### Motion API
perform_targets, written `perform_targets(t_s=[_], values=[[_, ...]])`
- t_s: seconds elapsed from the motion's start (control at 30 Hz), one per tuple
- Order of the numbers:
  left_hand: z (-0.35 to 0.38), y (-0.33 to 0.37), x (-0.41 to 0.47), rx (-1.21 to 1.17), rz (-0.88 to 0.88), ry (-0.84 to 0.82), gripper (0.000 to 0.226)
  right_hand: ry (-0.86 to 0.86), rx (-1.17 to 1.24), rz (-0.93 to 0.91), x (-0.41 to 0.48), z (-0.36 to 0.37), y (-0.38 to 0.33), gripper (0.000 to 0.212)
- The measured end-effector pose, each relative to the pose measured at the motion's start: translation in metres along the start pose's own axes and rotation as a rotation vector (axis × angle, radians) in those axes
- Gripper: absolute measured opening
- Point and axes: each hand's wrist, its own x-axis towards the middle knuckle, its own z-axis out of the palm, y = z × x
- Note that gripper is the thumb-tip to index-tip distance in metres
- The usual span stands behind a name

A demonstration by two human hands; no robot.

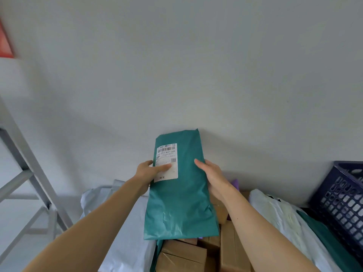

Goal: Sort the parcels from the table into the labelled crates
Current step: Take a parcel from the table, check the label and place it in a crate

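Both hands hold the green parcel point(180, 203) up over the boxes point(196, 254). Left hand point(146, 171) and right hand point(212, 177) wrap fingers round its edges. Keep the label point(167, 161) facing you and read it before picking a crate point(345, 203).

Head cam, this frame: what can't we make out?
All head view.
Label on the green parcel: fine print too small; left hand thumb covers part.
Right hand: fingers hidden behind the parcel.
Blue crate: cut by the right edge; its label and contents unseen.
Cardboard boxes: partly hidden by the parcel, cut by the bottom edge.
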Motion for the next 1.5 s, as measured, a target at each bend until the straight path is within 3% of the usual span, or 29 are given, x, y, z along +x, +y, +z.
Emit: perform_targets(t_s=[0.13,0.37,0.63,1.0,1.5], values=[[-0.006,0.01,0.0,0.056,0.092,-0.015,0.061,0.125,-0.192,-0.119,0.005,-0.001,-0.001,0.022],[-0.016,0.016,0.002,0.173,0.192,0.01,0.074,0.167,-0.337,-0.229,0.016,0.011,-0.004,0.04],[-0.021,0.022,0.006,0.221,0.235,0.08,0.076,0.168,-0.473,-0.302,0.022,0.02,-0.007,0.041],[-0.022,0.021,0.014,0.241,0.258,0.066,0.077,0.126,-0.586,-0.262,0.019,0.02,-0.006,0.082],[-0.034,0.033,0.01,0.245,0.344,0.087,0.074,0.224,-0.767,-0.358,0.021,0.039,-0.014,0.085]])
